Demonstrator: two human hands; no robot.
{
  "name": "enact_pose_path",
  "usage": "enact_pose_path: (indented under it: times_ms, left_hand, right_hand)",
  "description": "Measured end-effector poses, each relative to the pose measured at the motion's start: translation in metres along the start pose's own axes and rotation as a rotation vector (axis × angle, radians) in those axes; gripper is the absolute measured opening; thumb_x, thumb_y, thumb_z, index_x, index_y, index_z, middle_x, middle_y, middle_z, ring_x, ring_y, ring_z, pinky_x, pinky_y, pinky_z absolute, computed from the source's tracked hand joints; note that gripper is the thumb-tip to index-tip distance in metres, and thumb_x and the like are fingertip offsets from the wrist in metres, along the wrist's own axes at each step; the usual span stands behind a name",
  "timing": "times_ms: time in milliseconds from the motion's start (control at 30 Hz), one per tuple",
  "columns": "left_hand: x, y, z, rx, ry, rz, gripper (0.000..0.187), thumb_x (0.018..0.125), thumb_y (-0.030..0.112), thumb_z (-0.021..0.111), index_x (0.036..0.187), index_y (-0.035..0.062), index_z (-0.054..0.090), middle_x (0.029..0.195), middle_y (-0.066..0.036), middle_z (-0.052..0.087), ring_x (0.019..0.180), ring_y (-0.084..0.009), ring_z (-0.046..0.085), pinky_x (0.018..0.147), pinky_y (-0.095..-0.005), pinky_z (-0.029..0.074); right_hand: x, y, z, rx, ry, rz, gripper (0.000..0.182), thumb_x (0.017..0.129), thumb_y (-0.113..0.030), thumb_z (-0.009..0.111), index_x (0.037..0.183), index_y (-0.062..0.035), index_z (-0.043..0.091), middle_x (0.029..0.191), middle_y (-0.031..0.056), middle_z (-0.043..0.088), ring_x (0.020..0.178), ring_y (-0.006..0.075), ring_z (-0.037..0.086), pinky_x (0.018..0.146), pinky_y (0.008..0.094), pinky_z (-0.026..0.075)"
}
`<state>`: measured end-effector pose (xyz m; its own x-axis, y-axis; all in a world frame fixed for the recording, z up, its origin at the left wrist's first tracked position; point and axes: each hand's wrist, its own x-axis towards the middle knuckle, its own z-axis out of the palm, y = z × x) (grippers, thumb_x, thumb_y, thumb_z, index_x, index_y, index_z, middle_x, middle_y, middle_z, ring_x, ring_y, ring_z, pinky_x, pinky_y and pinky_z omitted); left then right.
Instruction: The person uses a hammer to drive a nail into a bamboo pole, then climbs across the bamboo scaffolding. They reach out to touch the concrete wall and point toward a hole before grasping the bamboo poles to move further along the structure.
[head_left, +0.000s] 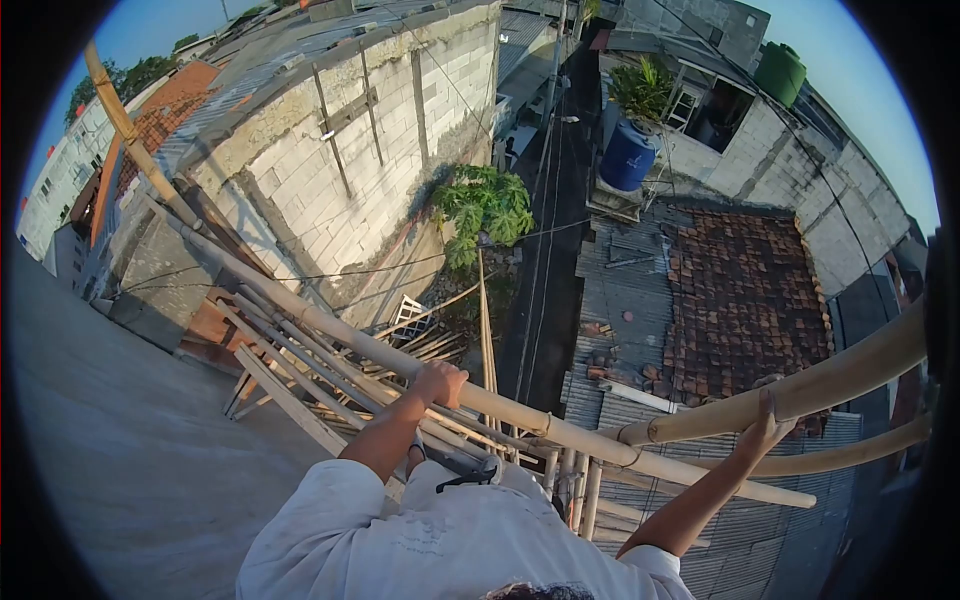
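My left hand (440, 384) is closed around a long bamboo pole (330, 322) that slants across the view from upper left to lower right. To the right, my right hand (768, 428) grips a thicker bamboo pole (860, 368), with its fingers partly hidden behind the pole. The two poles cross near the middle right. Under the long pole lie several thinner bamboo poles (325, 372), and short upright bamboo pieces (580, 490) stand below my torso. My feet are mostly hidden by my white shirt (440, 535).
Far below runs a narrow dark alley (545, 250). A block wall (360, 150) rises beyond the left poles, with a leafy tree (485, 210) beside it. On the right are a tiled roof (745, 300), corrugated sheeting (625, 290) and a blue water tank (628, 155). Thin cables (350, 272) cross the view.
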<state>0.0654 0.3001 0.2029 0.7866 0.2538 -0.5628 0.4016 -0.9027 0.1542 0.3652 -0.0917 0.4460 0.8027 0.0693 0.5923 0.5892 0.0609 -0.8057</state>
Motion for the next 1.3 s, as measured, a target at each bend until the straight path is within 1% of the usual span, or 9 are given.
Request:
enact_pose_path:
  times_ms: [100,233,367,433,633,733,833,900,1300]
  left_hand:
    - [-0.005,0.004,-0.007,-0.025,-0.002,-0.017,0.053,0.069,0.035,0.076,0.114,0.0098,0.061,0.113,-0.014,0.065,0.113,-0.0326,0.059,0.099,-0.0464,0.044]
    - [-0.002,0.002,-0.002,0.001,0.008,0.012,0.054,0.070,0.036,0.076,0.114,0.0098,0.061,0.114,-0.015,0.065,0.113,-0.0336,0.059,0.099,-0.0464,0.043]
    - [-0.006,0.006,-0.007,-0.004,0.019,-0.011,0.051,0.070,0.034,0.075,0.112,0.0097,0.062,0.114,-0.015,0.065,0.113,-0.0341,0.059,0.099,-0.0469,0.044]
    - [-0.005,0.005,-0.005,0.003,0.019,-0.029,0.051,0.069,0.034,0.075,0.112,0.0096,0.062,0.114,-0.015,0.065,0.113,-0.0341,0.059,0.099,-0.0470,0.044]
    - [0.004,-0.003,0.009,0.020,0.061,-0.011,0.051,0.069,0.035,0.075,0.112,0.0099,0.062,0.114,-0.015,0.065,0.112,-0.0341,0.059,0.098,-0.0475,0.045]
    - [0.008,-0.005,0.011,0.034,0.032,-0.016,0.053,0.069,0.036,0.074,0.113,0.0104,0.062,0.115,-0.015,0.065,0.113,-0.0331,0.059,0.098,-0.0476,0.044]
    - [0.008,-0.007,0.014,0.044,0.085,-0.015,0.054,0.069,0.038,0.074,0.114,0.0111,0.061,0.116,-0.013,0.065,0.115,-0.0315,0.058,0.098,-0.0472,0.043]
    - [0.001,-0.001,0.004,0.032,0.028,-0.025,0.055,0.069,0.039,0.074,0.115,0.0114,0.061,0.117,-0.013,0.065,0.115,-0.0303,0.058,0.099,-0.0472,0.042]
    - [0.006,-0.004,0.009,0.040,0.026,-0.038,0.054,0.070,0.039,0.073,0.115,0.0118,0.061,0.114,-0.015,0.065,0.113,-0.0329,0.059,0.099,-0.0488,0.042]
  right_hand:
    - [0.001,-0.001,-0.002,-0.006,-0.004,0.015,0.056,0.073,-0.015,0.073,0.119,0.0038,0.047,0.092,0.0110,0.060,0.084,0.0187,0.057,0.080,0.0331,0.047]
    - [0.001,-0.001,-0.001,0.037,0.006,0.026,0.056,0.072,-0.016,0.074,0.118,0.0031,0.048,0.091,0.0102,0.060,0.082,0.0188,0.058,0.078,0.0342,0.049]
    - [0.001,-0.003,0.000,0.057,-0.003,0.031,0.056,0.071,-0.007,0.070,0.121,0.0039,0.045,0.092,0.0109,0.060,0.081,0.0198,0.059,0.079,0.0341,0.050]
    - [0.000,-0.002,0.000,0.042,-0.007,0.044,0.060,0.072,-0.002,0.068,0.125,0.0045,0.043,0.094,0.0114,0.061,0.083,0.0196,0.060,0.080,0.0333,0.050]
    - [0.000,-0.005,0.003,0.091,-0.013,0.030,0.067,0.072,0.001,0.069,0.132,0.0047,0.039,0.095,0.0111,0.061,0.085,0.0184,0.061,0.081,0.0322,0.051]
    - [-0.001,-0.008,0.006,0.095,0.001,0.030,0.064,0.071,0.001,0.070,0.129,0.0039,0.042,0.095,0.0109,0.062,0.086,0.0185,0.061,0.081,0.0326,0.051]
    - [-0.001,-0.005,0.005,0.098,0.019,0.026,0.061,0.071,0.001,0.070,0.126,0.0029,0.043,0.095,0.0109,0.062,0.086,0.0186,0.061,0.081,0.0327,0.051]
    - [-0.001,-0.003,0.002,0.089,0.013,0.027,0.059,0.071,0.001,0.070,0.124,0.0026,0.044,0.095,0.0110,0.062,0.086,0.0186,0.061,0.081,0.0327,0.051]
    - [-0.002,-0.008,0.006,0.100,0.030,0.038,0.055,0.072,-0.001,0.072,0.121,0.0030,0.047,0.096,0.0109,0.062,0.089,0.0186,0.061,0.082,0.0334,0.050]
